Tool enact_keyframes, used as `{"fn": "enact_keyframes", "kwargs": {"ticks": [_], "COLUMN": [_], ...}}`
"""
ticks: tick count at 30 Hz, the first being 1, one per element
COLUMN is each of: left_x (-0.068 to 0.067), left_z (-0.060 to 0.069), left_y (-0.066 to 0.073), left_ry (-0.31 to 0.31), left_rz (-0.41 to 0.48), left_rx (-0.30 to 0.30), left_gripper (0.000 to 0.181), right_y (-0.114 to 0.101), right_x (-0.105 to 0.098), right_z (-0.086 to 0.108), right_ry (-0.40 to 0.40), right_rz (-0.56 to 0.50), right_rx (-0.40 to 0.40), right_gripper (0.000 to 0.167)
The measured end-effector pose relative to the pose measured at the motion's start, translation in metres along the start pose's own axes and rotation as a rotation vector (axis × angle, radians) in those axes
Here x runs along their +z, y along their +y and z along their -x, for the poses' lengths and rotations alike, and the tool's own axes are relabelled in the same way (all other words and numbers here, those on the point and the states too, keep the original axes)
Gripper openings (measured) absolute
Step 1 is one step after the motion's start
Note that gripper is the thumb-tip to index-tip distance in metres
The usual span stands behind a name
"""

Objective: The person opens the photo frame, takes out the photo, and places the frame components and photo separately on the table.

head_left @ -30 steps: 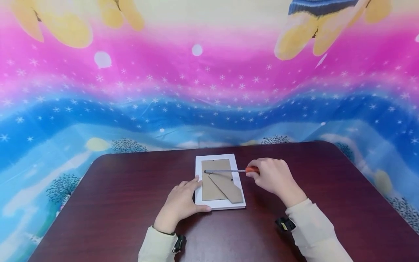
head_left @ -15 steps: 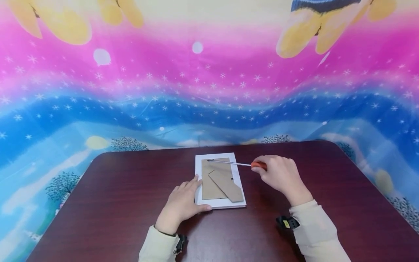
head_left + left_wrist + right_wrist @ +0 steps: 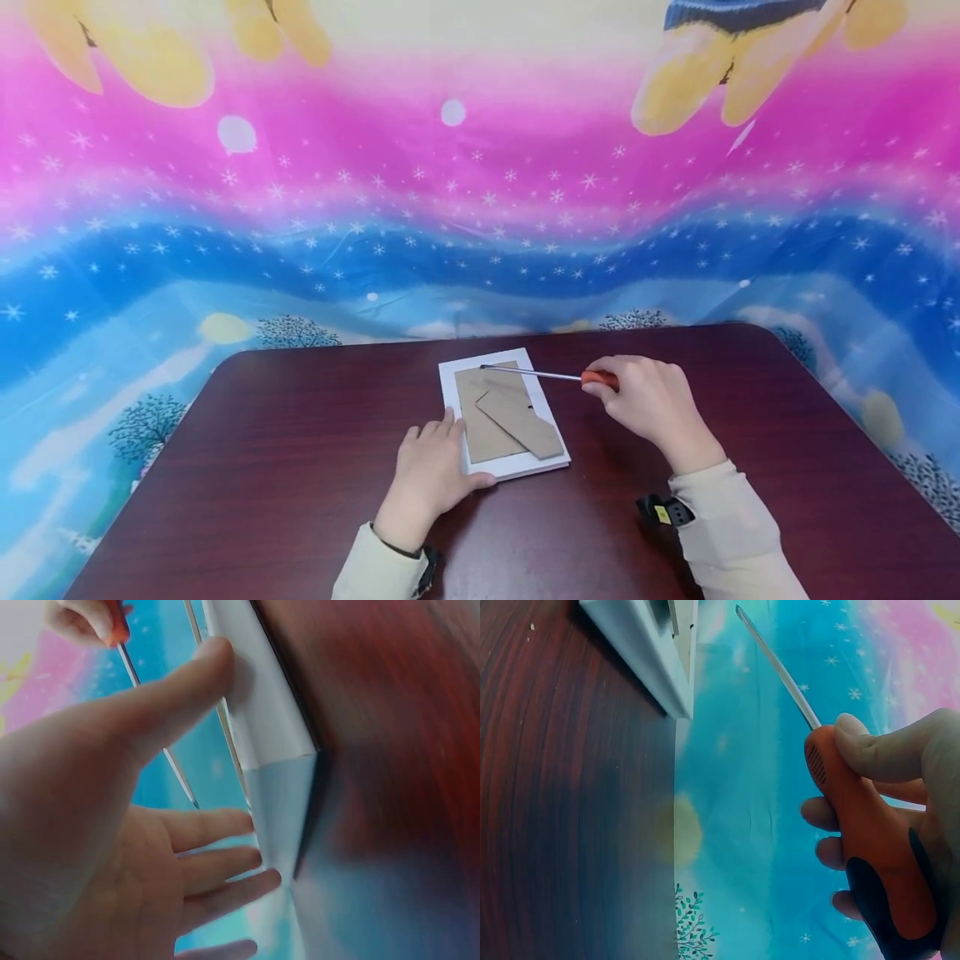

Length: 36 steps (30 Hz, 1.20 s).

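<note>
A white picture frame (image 3: 447, 392) lies back side up on the table, with a brown backing board (image 3: 487, 433) and a brown stand leg (image 3: 525, 429) angled across it. My left hand (image 3: 431, 471) touches the frame's near left corner, its fingers along the left side and its thumb at the near edge; in the left wrist view those fingers (image 3: 217, 870) look nearly straight. My right hand (image 3: 648, 404) grips the orange and black handle of a screwdriver (image 3: 877, 847). Its metal shaft (image 3: 536, 372) points left, the tip over the board's far edge and seemingly raised off it.
The dark reddish wooden table (image 3: 285, 467) has rounded far corners. Right behind it hangs a colourful printed cloth (image 3: 480, 275). Black straps circle both wrists, such as the right wrist strap (image 3: 663, 511).
The screwdriver tip has moved from the board's left side near the leg to its far edge. The frame has turned slightly counterclockwise, and my left hand has shifted right with it.
</note>
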<state>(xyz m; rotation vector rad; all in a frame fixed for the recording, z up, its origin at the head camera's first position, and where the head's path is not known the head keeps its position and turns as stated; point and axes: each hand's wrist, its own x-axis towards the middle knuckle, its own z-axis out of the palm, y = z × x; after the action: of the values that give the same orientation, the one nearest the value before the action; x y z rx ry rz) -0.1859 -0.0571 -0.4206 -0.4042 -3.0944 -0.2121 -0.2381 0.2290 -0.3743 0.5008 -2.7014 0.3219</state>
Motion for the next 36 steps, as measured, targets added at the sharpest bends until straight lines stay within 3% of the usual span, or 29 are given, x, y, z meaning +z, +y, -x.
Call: {"fn": "enact_keyframes", "kwargs": {"ticks": [7,12,15,21,26,36], "left_x": [-0.001,-0.001,-0.002,-0.009,-0.008,0.002], "left_z": [0.005,0.006,0.006,0.003,-0.001,-0.002], "left_y": [0.020,0.024,0.019,-0.001,-0.018,-0.034], "left_ry": [-0.001,0.059,0.092,0.056,0.054,0.074], "left_rz": [-0.115,-0.154,-0.110,0.036,0.162,0.164], "left_rx": [-0.053,-0.065,-0.047,0.043,0.072,0.104], "left_gripper": [0.094,0.094,0.090,0.064,0.052,0.056], "right_y": [-0.002,-0.003,-0.004,-0.003,-0.003,-0.005], "right_x": [0.000,0.002,0.002,0.001,0.001,0.001], "right_z": [0.000,-0.001,-0.001,0.000,0.000,0.000], "right_ry": [-0.002,-0.007,-0.012,-0.006,-0.004,-0.005], "right_rz": [-0.003,-0.006,-0.005,0.008,0.009,0.000], "right_rx": [-0.007,-0.005,-0.003,-0.005,-0.004,-0.006], "right_gripper": [0.017,0.017,0.017,0.017,0.016,0.016]}}
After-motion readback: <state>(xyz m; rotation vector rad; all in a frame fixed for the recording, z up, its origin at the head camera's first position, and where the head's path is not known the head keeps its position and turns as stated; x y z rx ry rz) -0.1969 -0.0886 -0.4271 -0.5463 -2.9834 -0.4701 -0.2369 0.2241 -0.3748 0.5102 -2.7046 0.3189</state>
